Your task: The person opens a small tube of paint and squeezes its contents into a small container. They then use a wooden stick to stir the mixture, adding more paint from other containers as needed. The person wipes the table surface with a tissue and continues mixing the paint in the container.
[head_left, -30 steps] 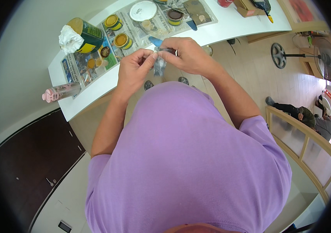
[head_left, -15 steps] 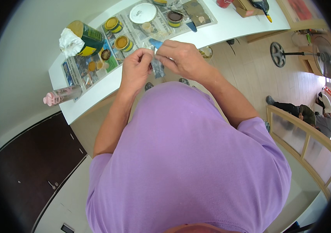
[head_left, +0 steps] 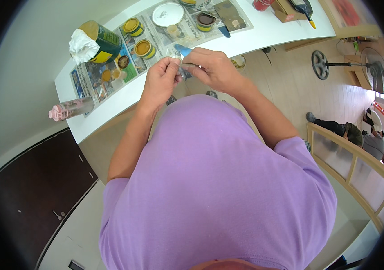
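Note:
My left hand (head_left: 159, 81) is closed in a pinch, its fingertips meeting those of the right hand just off the table's front edge. What it grips is mostly hidden; a small whitish bit shows by the thumb. My right hand (head_left: 214, 68) is closed round a blue-handled tool (head_left: 183, 49), whose rounded blue end sticks out past the fingers toward the table. A thin greyish flat piece (head_left: 185, 70) shows between the two hands, too blurred to name. Closest to the hands on the newspaper (head_left: 129, 83) is a small open tin (head_left: 144, 49) with yellowish-brown contents.
Along the white table (head_left: 104, 114) stand a large green tin (head_left: 107, 44) with a white cloth, a pink-lidded bottle (head_left: 71, 109), a yellow tin (head_left: 133, 28), a dark-filled tin (head_left: 205, 22) and a white lid (head_left: 168, 15). A fan (head_left: 374, 67) is at right; beyond it, another person (head_left: 358, 135).
The grey piece that hung down between my hands shows less now. My left hand has shifted slightly right; the right hand keeps the blue-handled tool.

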`<control>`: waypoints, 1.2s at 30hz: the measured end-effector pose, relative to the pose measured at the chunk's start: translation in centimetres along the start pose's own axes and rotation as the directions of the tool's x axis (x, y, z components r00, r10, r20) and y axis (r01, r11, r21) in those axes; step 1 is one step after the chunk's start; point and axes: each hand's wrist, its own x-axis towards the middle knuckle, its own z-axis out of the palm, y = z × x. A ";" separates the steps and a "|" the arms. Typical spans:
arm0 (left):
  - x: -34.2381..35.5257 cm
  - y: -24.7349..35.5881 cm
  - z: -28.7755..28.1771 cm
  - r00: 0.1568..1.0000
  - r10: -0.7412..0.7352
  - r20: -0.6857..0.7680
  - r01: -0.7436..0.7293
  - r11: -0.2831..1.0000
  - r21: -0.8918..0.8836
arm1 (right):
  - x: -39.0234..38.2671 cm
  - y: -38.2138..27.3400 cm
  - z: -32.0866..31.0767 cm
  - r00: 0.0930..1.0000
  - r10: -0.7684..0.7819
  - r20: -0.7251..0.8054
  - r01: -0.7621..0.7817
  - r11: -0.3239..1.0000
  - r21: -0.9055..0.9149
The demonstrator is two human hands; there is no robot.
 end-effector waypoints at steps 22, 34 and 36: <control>-0.5 0.2 0.1 0.964 0.263 0.024 -0.242 0.843 0.480 | -0.7 0.7 -0.9 0.870 0.409 0.275 -0.459 0.876 0.151; 0.0 0.4 0.9 0.958 0.285 0.019 -0.271 0.886 0.376 | -1.0 0.6 0.3 0.839 0.536 0.092 -0.533 0.776 0.336; 0.1 0.2 0.8 0.948 0.317 0.015 -0.295 0.863 0.410 | -0.9 0.3 -0.3 0.815 0.550 0.184 -0.574 0.723 0.385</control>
